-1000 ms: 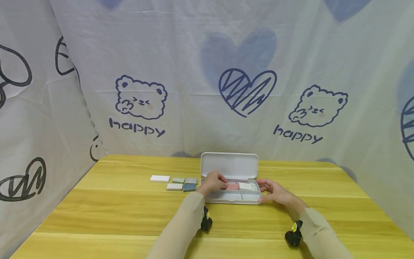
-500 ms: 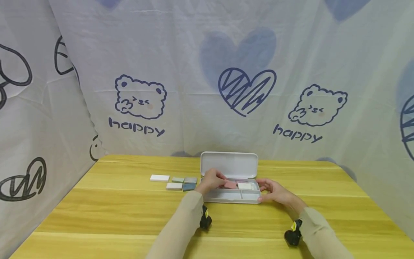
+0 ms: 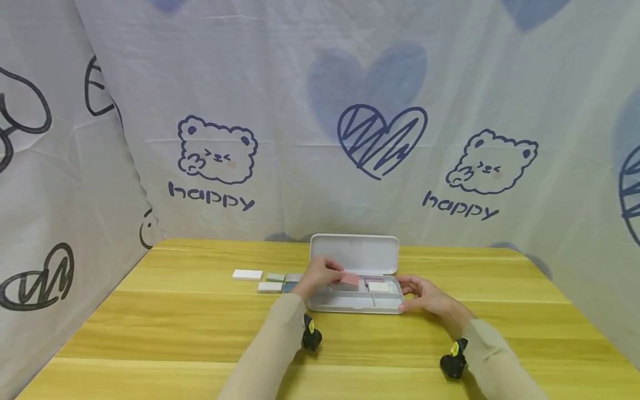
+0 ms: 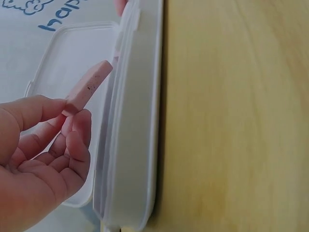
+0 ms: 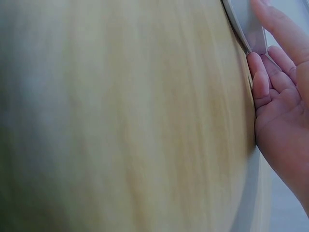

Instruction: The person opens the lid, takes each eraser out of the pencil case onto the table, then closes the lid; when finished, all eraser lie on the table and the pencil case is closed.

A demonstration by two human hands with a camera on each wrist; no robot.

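Observation:
A white pencil case (image 3: 345,309) stands with its lid (image 3: 355,253) raised toward the curtain. My left hand (image 3: 319,273) pinches a pink eraser (image 3: 351,279) between thumb and fingers, over the case's back compartment. In the left wrist view the eraser (image 4: 89,88) is tilted and has small dark specks on its side. Inside the case, at the right of the back compartment, lies a white eraser-like block (image 3: 378,287) with a purplish piece (image 3: 372,280) behind it. My right hand (image 3: 427,298) holds the right end of the case, thumb at its front corner and fingers behind.
Left of the case several small blocks lie on the wooden table (image 3: 165,322): a white one (image 3: 247,274), a green one (image 3: 275,277), a pale one (image 3: 270,287), a grey one (image 3: 294,277) and a blue one (image 3: 289,287), partly behind the left hand. A printed curtain (image 3: 300,183) hangs behind.
My left hand has lifted the pink eraser from its place in the back compartment and drawn it slightly up and left. The right hand stays at the case's right end.

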